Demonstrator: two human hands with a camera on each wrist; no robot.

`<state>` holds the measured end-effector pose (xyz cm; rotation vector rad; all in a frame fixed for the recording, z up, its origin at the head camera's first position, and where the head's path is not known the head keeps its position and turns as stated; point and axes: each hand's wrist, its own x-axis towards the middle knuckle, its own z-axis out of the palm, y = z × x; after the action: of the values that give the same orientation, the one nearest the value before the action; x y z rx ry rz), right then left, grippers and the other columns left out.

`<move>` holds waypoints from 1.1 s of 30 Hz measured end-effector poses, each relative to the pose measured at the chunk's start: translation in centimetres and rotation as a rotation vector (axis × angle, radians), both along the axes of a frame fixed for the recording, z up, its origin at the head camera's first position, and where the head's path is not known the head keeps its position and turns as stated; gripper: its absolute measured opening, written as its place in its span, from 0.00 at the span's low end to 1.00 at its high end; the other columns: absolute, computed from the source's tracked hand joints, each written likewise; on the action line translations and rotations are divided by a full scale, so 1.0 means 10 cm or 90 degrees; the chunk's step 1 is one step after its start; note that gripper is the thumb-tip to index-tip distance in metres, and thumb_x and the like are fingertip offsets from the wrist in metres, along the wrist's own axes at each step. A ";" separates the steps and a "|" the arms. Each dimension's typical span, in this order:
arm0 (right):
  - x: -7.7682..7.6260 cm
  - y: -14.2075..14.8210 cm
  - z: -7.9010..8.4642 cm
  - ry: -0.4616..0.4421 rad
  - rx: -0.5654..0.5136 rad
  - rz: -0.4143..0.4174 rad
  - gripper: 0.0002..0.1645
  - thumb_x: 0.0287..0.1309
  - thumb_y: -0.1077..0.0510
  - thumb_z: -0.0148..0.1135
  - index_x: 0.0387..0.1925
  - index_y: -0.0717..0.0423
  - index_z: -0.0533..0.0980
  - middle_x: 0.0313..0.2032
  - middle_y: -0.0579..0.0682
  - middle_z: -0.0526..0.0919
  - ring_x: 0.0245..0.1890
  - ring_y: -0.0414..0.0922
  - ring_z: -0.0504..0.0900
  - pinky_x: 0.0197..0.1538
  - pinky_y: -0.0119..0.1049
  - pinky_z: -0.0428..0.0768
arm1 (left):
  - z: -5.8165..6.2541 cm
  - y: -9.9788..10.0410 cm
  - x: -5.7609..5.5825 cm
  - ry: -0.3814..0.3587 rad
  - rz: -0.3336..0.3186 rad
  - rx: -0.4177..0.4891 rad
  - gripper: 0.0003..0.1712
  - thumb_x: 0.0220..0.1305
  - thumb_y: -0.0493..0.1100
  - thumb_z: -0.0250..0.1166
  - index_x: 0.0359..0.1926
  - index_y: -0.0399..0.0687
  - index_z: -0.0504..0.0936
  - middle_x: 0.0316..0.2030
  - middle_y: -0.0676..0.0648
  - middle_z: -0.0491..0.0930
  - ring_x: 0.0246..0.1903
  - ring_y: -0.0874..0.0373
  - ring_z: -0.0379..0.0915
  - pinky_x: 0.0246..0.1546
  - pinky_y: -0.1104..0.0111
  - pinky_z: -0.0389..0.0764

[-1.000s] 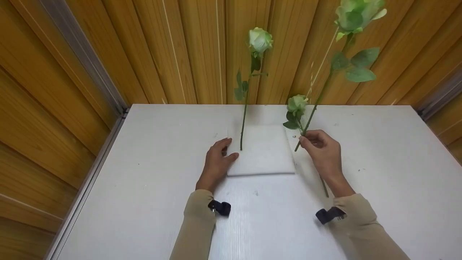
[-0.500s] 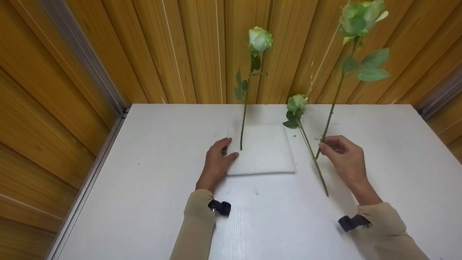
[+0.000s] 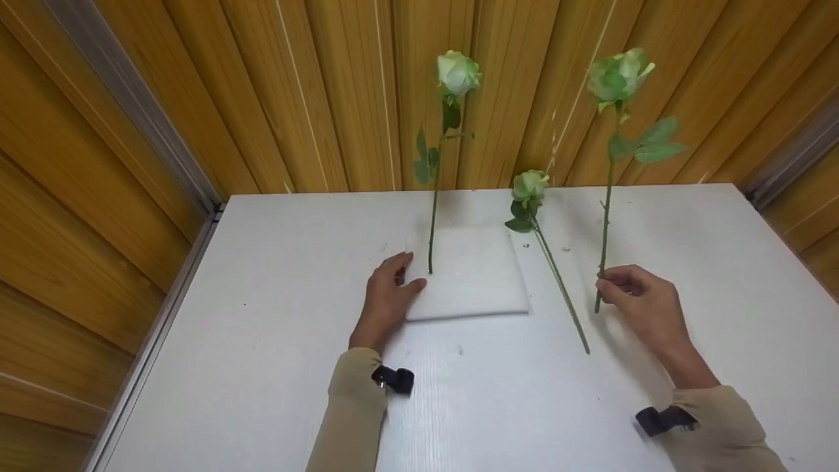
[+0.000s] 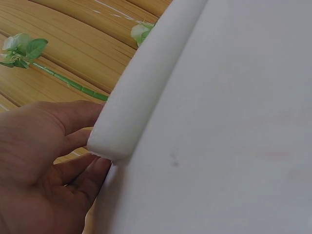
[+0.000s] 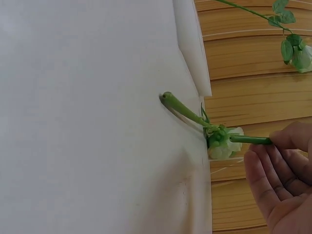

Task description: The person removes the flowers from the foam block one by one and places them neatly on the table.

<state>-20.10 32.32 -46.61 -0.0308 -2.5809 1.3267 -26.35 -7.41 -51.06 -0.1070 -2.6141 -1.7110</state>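
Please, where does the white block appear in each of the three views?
Head: the block lies near the centre, beside the left hand.
Left wrist: block slants from top centre towards lower left.
Right wrist: block at top, right of centre.
Shared landmark: the rose standing on it.

In the left wrist view, the white square foam-like slab (image 4: 141,83) partly hides one pale-green rose bloom (image 4: 140,32).

Right hand (image 3: 645,307) pinches one rose (image 3: 609,177) — left hand (image 3: 387,298) touches a white block (image 3: 475,275) (another rose (image 3: 437,174) standing in it).
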 end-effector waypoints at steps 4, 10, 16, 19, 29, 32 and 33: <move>0.04 0.05 0.01 -0.019 -0.014 0.002 0.15 0.70 0.60 0.71 0.51 0.68 0.84 0.39 0.54 0.89 0.33 0.34 0.87 0.40 0.23 0.84 | 0.00 -0.01 0.00 0.003 -0.002 -0.001 0.33 0.70 0.36 0.72 0.73 0.37 0.75 0.71 0.37 0.73 0.65 0.44 0.73 0.67 0.57 0.77; 0.10 0.13 -0.01 -0.059 -0.032 -0.002 0.15 0.70 0.62 0.70 0.51 0.71 0.83 0.38 0.53 0.89 0.34 0.33 0.86 0.41 0.25 0.86 | -0.01 -0.01 0.00 0.009 -0.001 -0.002 0.33 0.69 0.35 0.72 0.72 0.36 0.75 0.71 0.36 0.73 0.65 0.43 0.73 0.67 0.58 0.77; 0.13 0.21 -0.02 -0.095 0.015 -0.013 0.16 0.70 0.59 0.71 0.51 0.69 0.84 0.39 0.56 0.89 0.34 0.32 0.84 0.38 0.23 0.84 | -0.01 -0.01 0.00 0.002 -0.004 0.005 0.33 0.70 0.36 0.72 0.73 0.36 0.75 0.71 0.37 0.72 0.66 0.44 0.73 0.68 0.58 0.76; 0.14 0.23 -0.03 -0.114 0.033 -0.011 0.17 0.70 0.59 0.70 0.51 0.69 0.84 0.39 0.55 0.89 0.34 0.33 0.84 0.37 0.23 0.83 | 0.00 -0.01 0.01 0.004 -0.009 0.002 0.33 0.70 0.35 0.72 0.73 0.36 0.75 0.71 0.37 0.72 0.66 0.44 0.73 0.67 0.59 0.77; 0.19 0.30 -0.07 -0.149 0.084 0.002 0.16 0.70 0.59 0.69 0.50 0.69 0.84 0.39 0.54 0.89 0.35 0.33 0.83 0.36 0.25 0.82 | 0.00 -0.01 -0.01 0.001 -0.003 -0.002 0.33 0.70 0.35 0.72 0.73 0.36 0.75 0.71 0.37 0.73 0.65 0.44 0.73 0.67 0.59 0.77; 0.19 0.31 -0.08 -0.158 0.077 0.005 0.16 0.70 0.60 0.69 0.51 0.70 0.84 0.39 0.54 0.88 0.35 0.33 0.83 0.36 0.26 0.83 | 0.02 0.00 0.00 -0.006 0.000 -0.001 0.33 0.70 0.35 0.72 0.73 0.37 0.74 0.71 0.37 0.73 0.65 0.44 0.73 0.67 0.59 0.76; 0.19 0.32 -0.08 -0.160 0.078 0.007 0.16 0.70 0.60 0.69 0.50 0.70 0.84 0.39 0.54 0.88 0.35 0.33 0.83 0.37 0.26 0.83 | 0.02 0.00 0.00 -0.005 -0.001 0.001 0.33 0.70 0.35 0.72 0.73 0.36 0.74 0.71 0.37 0.73 0.65 0.44 0.73 0.67 0.58 0.76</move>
<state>-18.15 35.51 -47.46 -0.1742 -2.8705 1.2361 -26.35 -7.44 -50.81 -0.1031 -2.6197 -1.7166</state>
